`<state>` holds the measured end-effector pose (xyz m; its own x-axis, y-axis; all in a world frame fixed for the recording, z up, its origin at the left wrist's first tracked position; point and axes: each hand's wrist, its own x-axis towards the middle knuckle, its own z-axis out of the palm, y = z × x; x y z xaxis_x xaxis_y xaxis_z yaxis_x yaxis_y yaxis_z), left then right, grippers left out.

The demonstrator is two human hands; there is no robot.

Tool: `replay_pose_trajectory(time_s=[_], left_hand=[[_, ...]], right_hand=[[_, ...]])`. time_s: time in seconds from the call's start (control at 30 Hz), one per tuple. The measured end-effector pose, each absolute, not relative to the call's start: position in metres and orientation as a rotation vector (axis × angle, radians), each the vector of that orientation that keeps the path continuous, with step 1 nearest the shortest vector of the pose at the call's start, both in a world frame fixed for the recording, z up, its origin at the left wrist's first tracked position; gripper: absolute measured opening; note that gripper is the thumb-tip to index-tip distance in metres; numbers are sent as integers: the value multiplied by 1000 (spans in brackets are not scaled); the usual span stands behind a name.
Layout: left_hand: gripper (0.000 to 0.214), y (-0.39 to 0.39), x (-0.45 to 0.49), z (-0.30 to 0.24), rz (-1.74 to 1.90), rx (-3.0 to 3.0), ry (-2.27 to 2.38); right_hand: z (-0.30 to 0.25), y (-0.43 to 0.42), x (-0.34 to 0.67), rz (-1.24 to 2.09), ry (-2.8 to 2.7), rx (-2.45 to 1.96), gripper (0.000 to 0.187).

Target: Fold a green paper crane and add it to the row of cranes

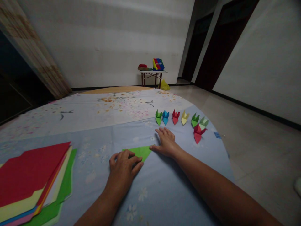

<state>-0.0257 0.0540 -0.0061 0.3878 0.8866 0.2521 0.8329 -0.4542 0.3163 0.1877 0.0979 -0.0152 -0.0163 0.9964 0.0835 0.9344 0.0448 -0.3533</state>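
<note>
A green sheet of origami paper (144, 152), folded into a triangle, lies on the blue floral cloth with its long edge away from me. My left hand (124, 164) covers its left part, fingers bent, with thumb and index fingertip close together on the paper, holding it. At the right corner, the thumb of my right hand (166, 142) touches the paper while the other fingers are spread over the cloth. Beyond that hand stands a row of folded paper cranes, among them a blue crane (166, 117), a yellow crane (184, 117) and a nearer red crane (198, 134).
A stack of coloured paper (30, 175), red on top, lies at the left. The round table's cloth (94, 138) has a white floral part farther off. Against the wall, a small table (152, 72) carries a colourful box (158, 64). Tiled floor borders the right edge.
</note>
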Motion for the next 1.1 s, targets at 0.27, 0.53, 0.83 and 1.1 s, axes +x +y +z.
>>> replay_pose_trajectory(time_s=[0.27, 0.53, 0.83, 1.1], left_hand=[[13, 55, -26, -6, 588, 2508, 1561], [13, 54, -26, -6, 589, 2532, 1555], [14, 54, -26, -7, 603, 2534, 1551], [24, 54, -29, -10, 564, 2598, 1548]], right_hand=[[-10, 102, 197, 234, -1902, -1946, 75], [-14, 91, 172, 309, -2082, -1865, 86], [-3, 93, 189, 177, -2036, -1825, 62], [8, 66, 172, 316, -2694, -1330, 41]])
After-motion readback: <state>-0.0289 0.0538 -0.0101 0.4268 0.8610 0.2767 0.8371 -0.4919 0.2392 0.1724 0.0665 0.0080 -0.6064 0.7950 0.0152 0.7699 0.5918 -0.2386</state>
